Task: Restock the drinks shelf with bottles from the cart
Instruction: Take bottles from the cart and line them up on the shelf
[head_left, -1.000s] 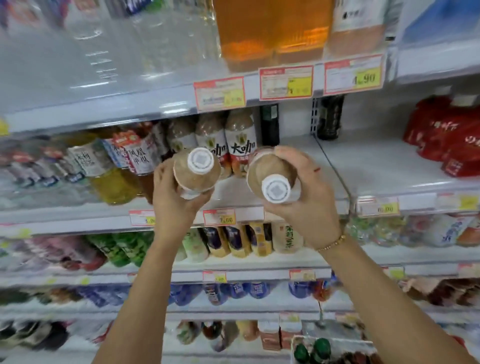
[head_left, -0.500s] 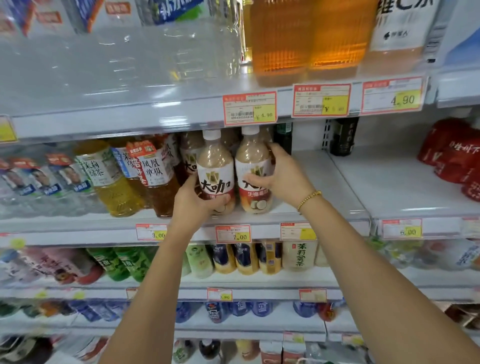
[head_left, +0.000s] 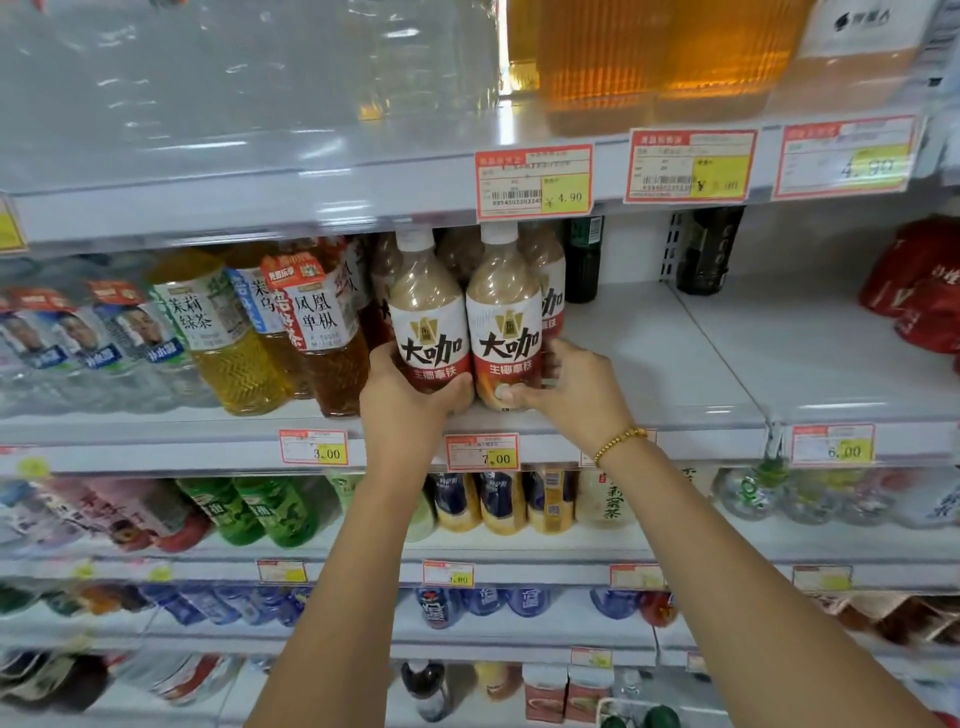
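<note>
Second ago bottles mid-air, caps toward me; now upright, side by side on shelf (head_left: 649, 358). My left hand (head_left: 410, 402) wraps left bottle (head_left: 428, 322), right hand (head_left: 569, 395) holds right bottle (head_left: 504, 327). Pair looks stocked; release next.

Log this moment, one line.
step: shelving | left hand: holds left coffee bottle | right hand: holds right coffee bottle | bottles: upright on shelf

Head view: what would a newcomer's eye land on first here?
Two milky-brown bottles with white caps and red-and-white labels are upright, side by side, at the front edge of the shelf. The left hand grips the left bottle at its base, and the right hand grips the right bottle. Large amber bottles glow at the upper right, and a yellow 7.00 price tag sits just below the hands.
</note>
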